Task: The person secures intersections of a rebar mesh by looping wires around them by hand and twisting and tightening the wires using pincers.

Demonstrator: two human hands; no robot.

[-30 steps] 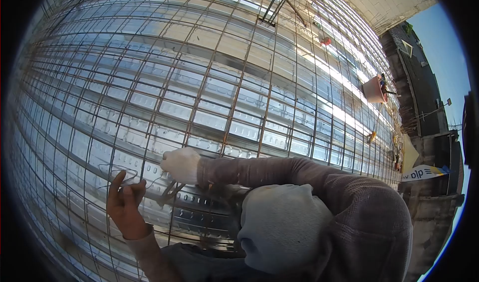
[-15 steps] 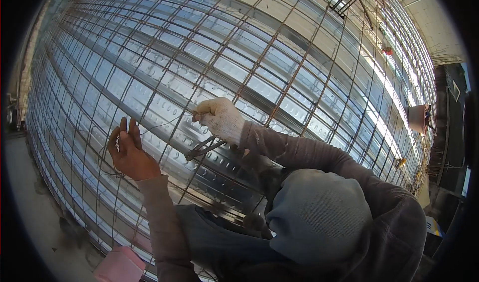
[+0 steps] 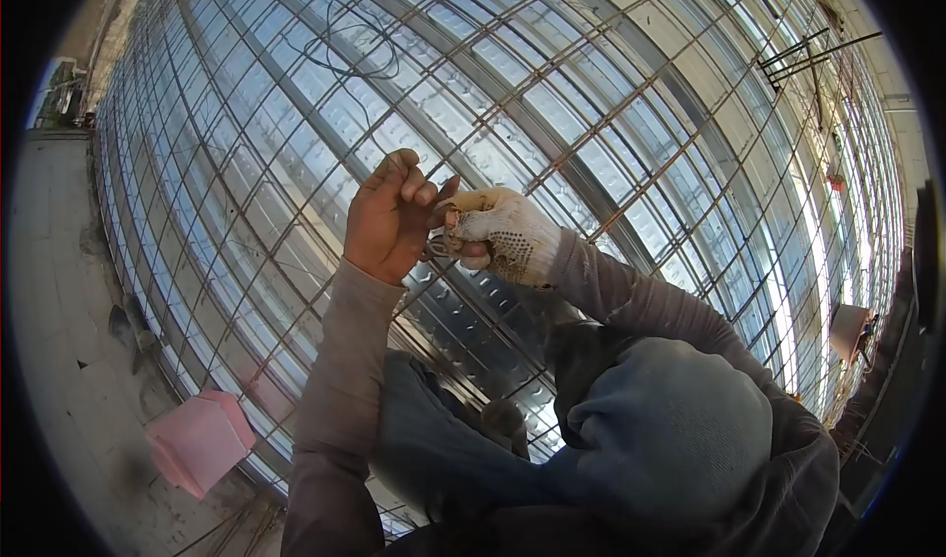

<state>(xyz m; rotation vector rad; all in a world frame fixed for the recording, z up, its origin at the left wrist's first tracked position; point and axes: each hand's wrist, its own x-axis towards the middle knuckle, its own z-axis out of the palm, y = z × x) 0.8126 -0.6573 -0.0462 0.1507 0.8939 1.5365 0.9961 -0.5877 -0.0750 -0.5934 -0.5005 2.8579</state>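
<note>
My bare left hand [image 3: 384, 217] is raised over the rebar mesh [image 3: 281, 178], its fingers curled and pinched together. A thin dark wire [image 3: 350, 69], looped at its far end, runs down to about my fingertips; their exact grip is partly hidden. Close beside it, almost touching, is my right hand [image 3: 507, 237] in a worn, dotted white work glove. It is closed around a pair of pliers [image 3: 437, 247], of which only a small metal part shows between the two hands; the rest is hidden by the glove.
Ribbed shiny metal decking [image 3: 483, 326] lies beneath the mesh. A pink plastic container [image 3: 202, 442] stands at lower left, beside a concrete strip [image 3: 59, 311]. A bucket-like pot [image 3: 849, 332] is at right. Upright bars [image 3: 803, 60] stick out at upper right. My bent knee [image 3: 670, 424] is close below.
My left hand has moved right and up, close to my right hand, and its fingers have curled in. The pliers are now mostly hidden. The view has shifted, bringing the wire loop into sight.
</note>
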